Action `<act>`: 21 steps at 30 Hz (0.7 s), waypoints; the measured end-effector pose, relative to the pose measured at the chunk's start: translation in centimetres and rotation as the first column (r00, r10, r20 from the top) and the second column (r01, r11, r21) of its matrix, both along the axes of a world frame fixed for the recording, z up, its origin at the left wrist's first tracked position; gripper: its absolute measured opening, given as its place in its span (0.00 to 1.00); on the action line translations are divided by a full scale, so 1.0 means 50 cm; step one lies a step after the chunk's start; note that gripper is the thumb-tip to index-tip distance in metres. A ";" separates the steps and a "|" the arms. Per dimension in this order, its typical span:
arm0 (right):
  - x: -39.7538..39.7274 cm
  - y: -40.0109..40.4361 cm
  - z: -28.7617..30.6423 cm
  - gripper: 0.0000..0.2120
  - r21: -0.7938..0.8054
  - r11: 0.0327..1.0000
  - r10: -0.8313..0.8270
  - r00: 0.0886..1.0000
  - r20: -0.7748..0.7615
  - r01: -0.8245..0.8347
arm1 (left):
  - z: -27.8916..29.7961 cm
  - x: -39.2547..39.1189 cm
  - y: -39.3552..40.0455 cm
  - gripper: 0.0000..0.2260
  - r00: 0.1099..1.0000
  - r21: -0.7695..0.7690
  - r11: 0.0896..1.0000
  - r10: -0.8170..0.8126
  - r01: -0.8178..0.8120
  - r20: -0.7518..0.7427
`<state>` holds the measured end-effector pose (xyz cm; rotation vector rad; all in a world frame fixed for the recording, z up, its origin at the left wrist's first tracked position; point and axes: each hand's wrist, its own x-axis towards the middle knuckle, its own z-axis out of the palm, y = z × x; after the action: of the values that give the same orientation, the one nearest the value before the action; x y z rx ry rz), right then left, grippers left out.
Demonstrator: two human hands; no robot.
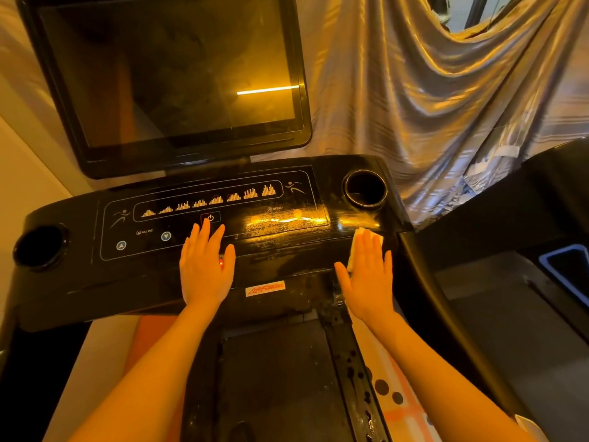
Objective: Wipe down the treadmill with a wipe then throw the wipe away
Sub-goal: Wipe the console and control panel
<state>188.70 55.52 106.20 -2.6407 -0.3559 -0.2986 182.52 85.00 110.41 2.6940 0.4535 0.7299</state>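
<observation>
The right hand [366, 275] lies flat, fingers straight, pressing a pale folded wipe [358, 239] against the right front of the treadmill console [287, 247]; only the wipe's edges show past the fingers. The left hand [205, 269] rests open and flat below the power button [210, 217]. Both round cup holders, right [365, 189] and left [40, 247], look dark inside. The console's glossy black surface looks streaked beneath the dark screen [165, 78].

My left hand [205, 267] lies flat on the console [287, 250] below the power button [210, 217] — my right hand [366, 275] lies further right, pressing the wipe [360, 237] beneath my fingers [369, 247]. Cup holders [365, 189] sit at both ends, the screen [169, 78] behind.
</observation>
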 end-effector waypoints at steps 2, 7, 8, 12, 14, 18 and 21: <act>-0.028 0.049 0.008 0.40 -0.020 0.995 0.099 0.995 0.016 -0.098 | 0.000 0.000 0.002 0.20 1.000 0.007 1.000 -0.002 0.002 -0.007; -0.054 0.106 0.005 0.40 -0.053 0.980 0.196 0.979 0.051 -0.194 | -0.001 -0.001 0.002 0.20 1.000 0.010 1.000 0.000 0.000 -0.020; -0.050 0.098 0.003 0.39 -0.074 0.979 0.196 0.978 0.068 -0.191 | -0.001 -0.001 0.002 0.20 1.000 0.013 1.000 -0.001 0.001 -0.021; -0.022 0.036 -0.004 0.37 -0.077 0.991 0.111 0.991 0.075 -0.105 | -0.001 -0.002 0.002 0.20 1.000 0.007 1.000 -0.001 0.002 -0.021; 0.001 -0.008 -0.003 0.37 -0.019 1.000 0.026 0.999 0.045 -0.025 | -0.001 -0.003 0.002 0.21 1.000 0.004 1.000 -0.005 0.005 -0.020; 0.044 -0.081 0.011 0.40 0.086 0.996 -0.031 1.000 -0.004 0.031 | -0.002 -0.004 0.003 0.21 1.000 0.002 1.000 -0.004 0.004 -0.026; 0.051 -0.086 0.008 0.40 0.115 0.993 -0.031 0.999 -0.008 0.032 | 0.000 -0.004 0.002 0.21 1.000 -0.003 1.000 -0.002 0.002 -0.026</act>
<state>191.28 51.20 106.59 -2.5357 -0.2864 -0.3121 182.33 85.08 110.38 2.7036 0.4575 0.6942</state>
